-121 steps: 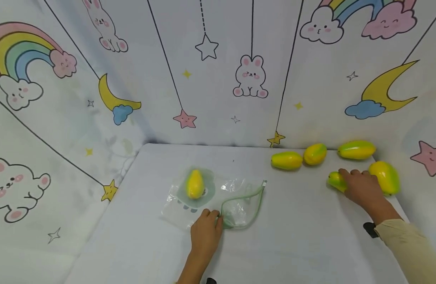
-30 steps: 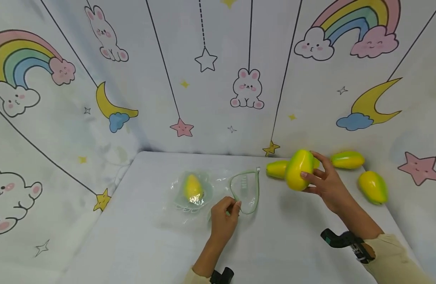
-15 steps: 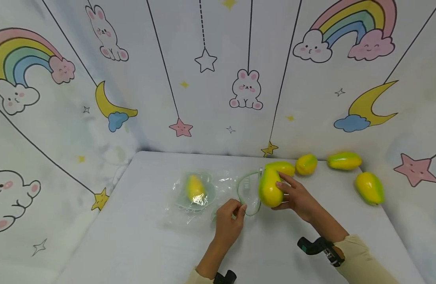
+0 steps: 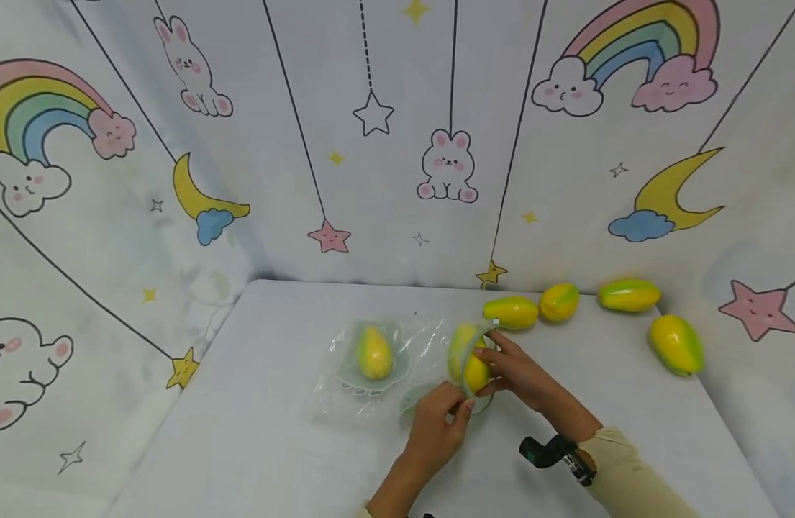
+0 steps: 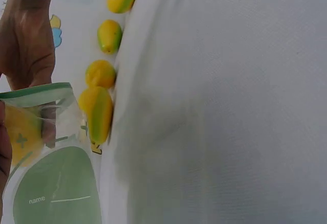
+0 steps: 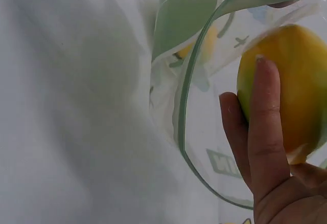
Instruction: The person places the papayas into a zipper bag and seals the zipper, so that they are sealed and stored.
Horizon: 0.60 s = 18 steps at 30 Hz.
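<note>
A clear zip bag (image 4: pixel 419 352) with a green zip edge and green printing lies on the white table, its mouth held apart at the right end. My left hand (image 4: pixel 436 424) pinches the near side of the green zip edge. One yellow papaya (image 4: pixel 374 352) rests inside at the bag's left end. With its fingers round a second yellow-green papaya (image 4: pixel 478 370), my right hand (image 4: pixel 523 374) reaches into the mouth. In the right wrist view this papaya (image 6: pixel 294 91) sits within the zip edge (image 6: pixel 184 101), fingers along its side.
Several more papayas stand by the back and right edges: one lying papaya (image 4: pixel 510 313) just behind the bag's mouth, a rounder papaya (image 4: pixel 559 302) beside it, a papaya (image 4: pixel 629 295) near the back right corner, and another papaya (image 4: pixel 675 344). A patterned cloth wall (image 4: pixel 384 237) rises behind the table.
My right hand picked a papaya from the right side and carried it left into the bag's mouth. My left hand, still pinching the zip edge, has shifted right and raised the opening.
</note>
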### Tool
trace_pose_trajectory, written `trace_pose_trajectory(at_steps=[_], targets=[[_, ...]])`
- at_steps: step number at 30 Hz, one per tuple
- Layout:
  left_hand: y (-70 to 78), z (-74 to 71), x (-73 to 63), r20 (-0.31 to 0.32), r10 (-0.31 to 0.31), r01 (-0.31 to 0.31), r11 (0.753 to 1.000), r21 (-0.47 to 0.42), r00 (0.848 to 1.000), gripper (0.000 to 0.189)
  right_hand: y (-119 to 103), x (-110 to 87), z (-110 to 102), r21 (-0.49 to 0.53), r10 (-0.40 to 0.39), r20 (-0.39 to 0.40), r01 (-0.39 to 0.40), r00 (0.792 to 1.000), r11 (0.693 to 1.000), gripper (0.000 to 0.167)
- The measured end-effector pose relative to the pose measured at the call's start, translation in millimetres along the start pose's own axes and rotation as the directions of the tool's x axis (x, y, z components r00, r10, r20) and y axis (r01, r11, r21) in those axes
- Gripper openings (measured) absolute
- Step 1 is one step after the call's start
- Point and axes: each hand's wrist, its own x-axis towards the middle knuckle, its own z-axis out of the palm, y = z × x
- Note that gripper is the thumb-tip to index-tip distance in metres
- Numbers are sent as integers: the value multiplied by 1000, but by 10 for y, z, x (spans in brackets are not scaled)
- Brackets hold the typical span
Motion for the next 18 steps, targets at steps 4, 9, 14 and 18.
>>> trace_pose_trajectory(at_steps=[4, 9, 14, 18], targets=[[24, -1, -26, 15, 8, -8, 1000, 13, 1000, 18, 32, 87, 73, 36, 18, -35, -17, 999, 999, 52], [91, 31, -84, 88, -17, 17, 1000, 11, 996, 17, 26, 232, 241, 72, 30, -77, -24, 997, 997, 64], [139, 100, -169, 139, 30, -29, 1000, -10, 990, 17, -51, 303, 435, 81, 45, -128, -35, 991, 996, 71], [126, 125, -201, 133, 50, -49, 999, -14, 990, 18, -115, 324, 533, 46, 70, -147, -64, 987, 997, 69]])
